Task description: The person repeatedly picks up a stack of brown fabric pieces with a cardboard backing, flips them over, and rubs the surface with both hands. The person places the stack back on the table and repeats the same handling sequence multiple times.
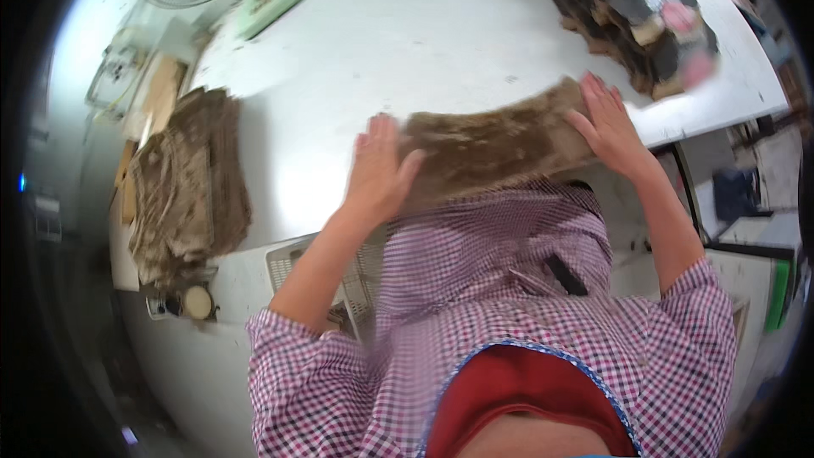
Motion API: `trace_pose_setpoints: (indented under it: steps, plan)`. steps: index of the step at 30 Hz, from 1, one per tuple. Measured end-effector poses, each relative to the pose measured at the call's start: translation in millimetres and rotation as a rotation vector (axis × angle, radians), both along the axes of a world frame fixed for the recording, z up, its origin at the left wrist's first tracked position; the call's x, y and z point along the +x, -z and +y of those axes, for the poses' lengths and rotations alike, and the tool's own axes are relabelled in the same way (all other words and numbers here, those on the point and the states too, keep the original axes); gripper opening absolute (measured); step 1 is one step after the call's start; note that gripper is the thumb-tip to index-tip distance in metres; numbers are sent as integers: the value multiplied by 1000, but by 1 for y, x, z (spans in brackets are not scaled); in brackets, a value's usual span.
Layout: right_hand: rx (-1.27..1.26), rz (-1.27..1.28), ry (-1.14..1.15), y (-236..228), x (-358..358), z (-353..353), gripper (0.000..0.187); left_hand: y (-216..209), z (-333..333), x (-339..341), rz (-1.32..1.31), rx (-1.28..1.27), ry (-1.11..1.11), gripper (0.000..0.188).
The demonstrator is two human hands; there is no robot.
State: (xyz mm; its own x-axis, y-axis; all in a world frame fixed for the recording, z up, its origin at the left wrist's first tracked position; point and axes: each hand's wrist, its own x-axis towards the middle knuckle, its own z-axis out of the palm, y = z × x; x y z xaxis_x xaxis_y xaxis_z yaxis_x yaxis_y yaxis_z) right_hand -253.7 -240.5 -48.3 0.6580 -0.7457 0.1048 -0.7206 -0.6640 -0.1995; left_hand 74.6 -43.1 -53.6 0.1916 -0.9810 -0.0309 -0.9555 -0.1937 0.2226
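A brown plush fabric piece [496,148], long and slightly curved, lies across the near edge of the white table in front of me. Resting on its left end is my left hand [375,171], fingers stretched out and thumb apart. My right hand [610,129] lies flat on the opposite end with its fingers extended. Neither hand grips the fabric; both press on it from above. The near edge of the piece hangs close to my checked apron.
A stack of brown plush pieces [199,178] stands at the table's left edge. Far right lies a pile of dark and brown pieces [632,21] with pink bits. A green fan [271,4] stands at the back left. Below the table edge is a pale plastic basket [278,267].
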Motion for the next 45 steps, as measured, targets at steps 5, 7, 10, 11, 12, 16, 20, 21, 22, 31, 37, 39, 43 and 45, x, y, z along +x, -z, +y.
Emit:
trace_pose_setpoints:
  steps: [5, 7, 10, 11, 12, 16, 20, 21, 22, 31, 37, 39, 43, 45]
  plan:
    - [40, -133, 72, 18, -5, -9, 61, -27, -59, -55, 190, -131, 215, 61]
    - [175, -260, 162, 7, 3, 2, 60, -9, -65, -73, 88, -329, 291, 52]
    - [238, -369, 206, 5, 3, 14, 60, -20, -65, -69, 113, -238, 183, 46]
    - [225, -371, 189, 8, 1, 14, 60, -28, -60, -62, 131, -241, 132, 45]
    - [213, -373, 171, 11, 0, 11, 61, -36, -51, -50, 151, -244, 79, 44]
    - [171, -381, 145, 26, -21, -7, 62, -93, -2, 47, 24, -380, -351, 36]
    - [27, -250, 118, 29, -27, -10, 57, -153, 76, 226, 30, -435, -796, 41]
    - [14, -230, 118, 28, -26, -8, 55, -169, 92, 247, -63, -363, -908, 45]
    - [6, -214, 107, 28, -23, -9, 54, -165, 116, 283, -194, -317, -934, 47]
    - [-85, -284, 92, 25, -29, -17, 44, -88, 147, 336, -270, -61, -955, 54]
    - [-286, -695, 56, -36, -46, -15, 28, -119, 99, 306, -521, -212, -914, 42]
    - [-341, -851, 93, -50, -85, -49, 22, -124, 66, 283, -467, -335, -648, 43]
    - [20, -1139, 541, -45, -177, -157, 47, -96, -78, 149, 325, -399, -255, 42]
    - [22, -1075, 638, -51, -203, -180, 53, -66, -143, 84, 673, -310, -86, 42]
